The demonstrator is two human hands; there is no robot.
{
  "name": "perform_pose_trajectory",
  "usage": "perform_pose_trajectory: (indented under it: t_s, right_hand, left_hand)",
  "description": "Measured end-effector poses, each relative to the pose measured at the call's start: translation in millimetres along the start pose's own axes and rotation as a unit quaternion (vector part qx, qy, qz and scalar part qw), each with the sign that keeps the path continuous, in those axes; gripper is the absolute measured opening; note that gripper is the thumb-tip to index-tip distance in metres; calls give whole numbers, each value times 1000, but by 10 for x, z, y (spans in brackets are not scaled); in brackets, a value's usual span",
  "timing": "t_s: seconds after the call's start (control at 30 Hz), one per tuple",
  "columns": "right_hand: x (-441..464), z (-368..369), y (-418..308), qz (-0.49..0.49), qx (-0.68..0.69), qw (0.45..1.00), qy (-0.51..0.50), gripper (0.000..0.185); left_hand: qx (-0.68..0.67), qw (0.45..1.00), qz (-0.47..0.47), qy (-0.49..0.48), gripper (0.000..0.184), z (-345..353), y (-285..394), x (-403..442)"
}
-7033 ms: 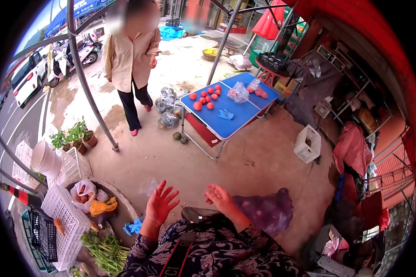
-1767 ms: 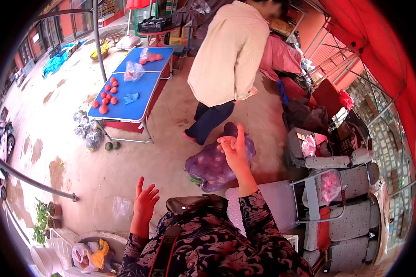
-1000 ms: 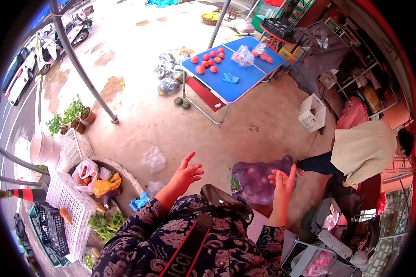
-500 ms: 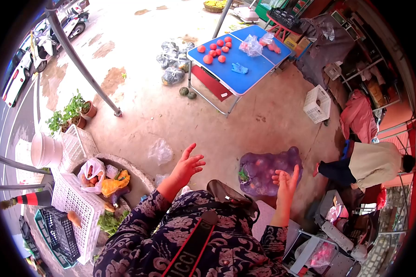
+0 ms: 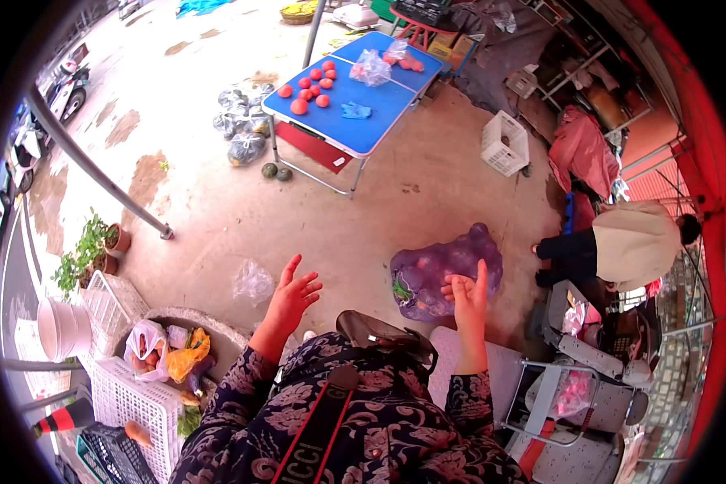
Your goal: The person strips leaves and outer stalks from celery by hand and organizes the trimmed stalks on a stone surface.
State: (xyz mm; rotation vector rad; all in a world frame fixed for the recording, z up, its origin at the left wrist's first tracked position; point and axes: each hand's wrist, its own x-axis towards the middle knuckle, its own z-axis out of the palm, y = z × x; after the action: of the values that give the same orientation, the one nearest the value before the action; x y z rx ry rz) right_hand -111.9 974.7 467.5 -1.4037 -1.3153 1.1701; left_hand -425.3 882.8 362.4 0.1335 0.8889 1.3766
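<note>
My left hand (image 5: pixel 292 294) is raised in front of my body, fingers spread and holding nothing. On the other side, my right hand (image 5: pixel 468 297) is lifted too, with the index finger stretched up and the others partly curled; nothing shows in it. It overlaps the view of a purple net sack (image 5: pixel 427 270) of round produce lying on the floor. Left of my left hand, a clear plastic bag (image 5: pixel 252 281) lies on the ground. Farther forward stands a blue folding table (image 5: pixel 395 105) with several red tomatoes (image 5: pixel 299 106), clear bags and a blue glove (image 5: pixel 356 110).
A person (image 5: pixel 633 242) in a light shirt bends at the right, near grey seats (image 5: pixel 589 403). A white crate (image 5: pixel 504 143) stands beyond the sack. At lower left are white baskets (image 5: pixel 137 403), bagged vegetables and potted plants (image 5: pixel 97 250). A metal pole (image 5: pixel 97 169) slants at the left.
My view has swung about, most recently toward the right. The person walked from beyond the sack's left side to the far right and is now bent over there. Both hands stay raised and empty.
</note>
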Motion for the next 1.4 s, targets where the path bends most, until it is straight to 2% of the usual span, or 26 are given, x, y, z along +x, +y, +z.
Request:
perform_pose_trajectory:
  t_s: [0.27,0.4,1.0,1.4]
  right_hand:
    - [-102,-126,168,-52,-29,998,5,71]
    - [-170,-196,277,-46,-21,999,9,72]
    - [-347,-292,358,-38,23,999,6,74]
    - [-340,-309,491,-42,-10,999,9,73]
  left_hand:
    - [25,998,7,-50,58,221,6,-51]
    - [38,997,12,-66,59,273,6,-75]
    - [50,996,-8,-72,56,269,-126,-197]
    - [62,996,-15,-62,57,292,-154,-219]
